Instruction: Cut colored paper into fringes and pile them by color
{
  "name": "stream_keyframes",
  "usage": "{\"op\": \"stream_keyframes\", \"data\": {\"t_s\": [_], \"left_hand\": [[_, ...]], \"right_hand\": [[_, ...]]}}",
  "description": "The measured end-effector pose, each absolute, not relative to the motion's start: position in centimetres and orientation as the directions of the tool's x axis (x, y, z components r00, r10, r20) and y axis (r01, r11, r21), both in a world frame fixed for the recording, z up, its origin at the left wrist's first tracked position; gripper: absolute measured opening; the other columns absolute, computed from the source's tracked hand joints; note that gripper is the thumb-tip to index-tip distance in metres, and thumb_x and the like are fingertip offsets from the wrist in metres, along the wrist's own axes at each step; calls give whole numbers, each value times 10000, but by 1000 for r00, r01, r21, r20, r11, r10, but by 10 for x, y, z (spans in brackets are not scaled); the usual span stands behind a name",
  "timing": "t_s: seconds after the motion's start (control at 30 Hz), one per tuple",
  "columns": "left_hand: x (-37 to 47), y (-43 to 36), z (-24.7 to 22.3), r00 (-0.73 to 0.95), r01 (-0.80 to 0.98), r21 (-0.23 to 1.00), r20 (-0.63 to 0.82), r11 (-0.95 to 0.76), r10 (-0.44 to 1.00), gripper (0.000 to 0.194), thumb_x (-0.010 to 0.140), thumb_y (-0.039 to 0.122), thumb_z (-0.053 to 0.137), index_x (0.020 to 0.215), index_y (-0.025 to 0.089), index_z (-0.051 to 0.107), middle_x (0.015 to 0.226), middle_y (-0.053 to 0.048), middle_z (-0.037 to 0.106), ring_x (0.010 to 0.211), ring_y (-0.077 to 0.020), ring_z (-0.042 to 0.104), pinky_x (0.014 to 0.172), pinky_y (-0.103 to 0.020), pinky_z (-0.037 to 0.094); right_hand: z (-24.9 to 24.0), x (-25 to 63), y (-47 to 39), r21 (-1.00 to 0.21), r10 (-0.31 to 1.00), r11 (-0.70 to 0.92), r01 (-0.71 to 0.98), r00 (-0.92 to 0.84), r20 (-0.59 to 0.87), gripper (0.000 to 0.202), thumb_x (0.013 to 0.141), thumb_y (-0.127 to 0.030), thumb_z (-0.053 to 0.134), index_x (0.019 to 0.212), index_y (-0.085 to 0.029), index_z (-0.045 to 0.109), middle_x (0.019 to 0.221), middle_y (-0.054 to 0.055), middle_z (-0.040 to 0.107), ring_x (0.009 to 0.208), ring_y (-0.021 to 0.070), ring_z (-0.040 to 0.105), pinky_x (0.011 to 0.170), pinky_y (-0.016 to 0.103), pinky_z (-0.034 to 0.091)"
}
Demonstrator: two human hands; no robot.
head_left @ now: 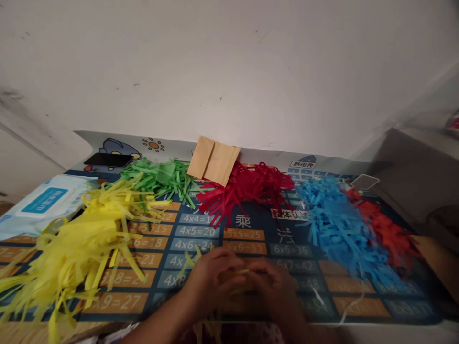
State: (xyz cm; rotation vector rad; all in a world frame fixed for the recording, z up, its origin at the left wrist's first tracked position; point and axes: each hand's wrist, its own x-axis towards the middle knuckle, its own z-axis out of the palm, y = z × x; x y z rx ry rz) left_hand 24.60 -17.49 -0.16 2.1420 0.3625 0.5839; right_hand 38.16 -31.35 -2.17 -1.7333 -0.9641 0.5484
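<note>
My left hand (213,274) and my right hand (270,284) meet low in the middle, above the printed mat (244,248). Both have their fingers closed on a piece of yellow fringed paper (234,274), pinched between the fingertips. Pale yellow strips stick out to the left of my left hand, and more hang down below it near the mat's front edge. Most of the piece is hidden behind my fingers, and the right hand is dim and somewhat blurred.
Yellow fringed tassels (86,234) lie left, green ones (161,177), red ones (251,186) and a brown paper packet (214,160) at the back. Blue tassels (344,229) and orange-red ones (385,229) are right. A wipes pack (46,203) and a phone (109,160) sit far left.
</note>
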Motion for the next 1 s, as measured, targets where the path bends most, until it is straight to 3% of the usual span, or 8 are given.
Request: {"op": "stream_keyframes", "data": {"t_s": [0.1, 0.17, 0.27, 0.33, 0.43, 0.6, 0.8, 1.0], "left_hand": [[246, -176, -2, 835, 41, 781, 317, -624, 451, 56, 823, 242, 669, 800, 217, 713, 786, -10, 688, 707, -127, 664, 648, -189, 500], [246, -177, -3, 811, 40, 743, 367, -668, 456, 82, 817, 269, 679, 873, 213, 704, 852, -30, 699, 760, -146, 673, 668, -207, 521], [246, -181, -3, 768, -34, 657, 499, -753, 402, 158, 836, 296, 667, 975, 220, 675, 923, -40, 712, 849, -161, 678, 844, -279, 533], [247, -184, -3, 742, -96, 604, 573, -791, 347, 70, 874, 242, 615, 916, 235, 671, 857, -6, 712, 812, -132, 675, 981, -334, 472], [249, -188, -2, 719, -142, 571, 621, -808, 312, 97, 885, 183, 589, 852, 238, 661, 791, 28, 700, 748, -101, 667, 1045, -349, 417], [252, -189, 1, 713, -170, 537, 646, -826, 273, 106, 875, 146, 597, 881, 231, 660, 783, 43, 707, 740, -89, 671, 1061, -335, 400], [254, -193, -1, 726, -164, 520, 639, -838, 255, 94, 868, 148, 605, 853, 230, 648, 784, 40, 719, 732, -103, 686, 1121, -419, 341], [259, -192, -8, 731, -169, 492, 644, -854, 226, 134, 889, 154, 568, 863, 241, 666, 808, 36, 737, 725, -106, 698, 1104, -395, 382]], "right_hand": [[-17, 379, -315, -893, 788, -97, 440, 582, 200, 108, 835, -266, 611, 751, -233, 670, 733, -16, 677, 693, 165, 622, 654, 222, 460], [-14, 378, -317, -863, 765, -80, 499, 586, 267, 104, 842, -253, 607, 753, -233, 658, 730, -21, 669, 685, 159, 616, 648, 219, 452], [-10, 374, -319, -819, 753, -50, 572, 561, 345, 92, 854, -246, 609, 778, -234, 658, 748, -21, 676, 697, 159, 621, 654, 225, 444], [-8, 372, -320, -797, 750, -29, 603, 541, 381, 89, 865, -240, 606, 790, -235, 653, 752, -23, 677, 694, 155, 621, 646, 226, 436], [-5, 370, -321, -765, 741, -10, 643, 518, 426, 91, 870, -221, 599, 789, -236, 638, 751, -30, 673, 690, 147, 616, 644, 229, 421], [-4, 368, -325, -736, 720, -24, 676, 523, 457, 89, 864, -193, 578, 790, -227, 615, 764, -24, 669, 703, 149, 609, 663, 248, 409], [-7, 369, -330, -740, 725, -51, 671, 534, 435, 93, 859, -177, 565, 783, -218, 602, 744, -22, 665, 689, 150, 602, 682, 271, 388], [-9, 371, -330, -726, 704, -87, 682, 558, 440, 95, 855, -188, 555, 797, -216, 625, 738, -12, 669, 695, 153, 595, 699, 286, 373]]}}
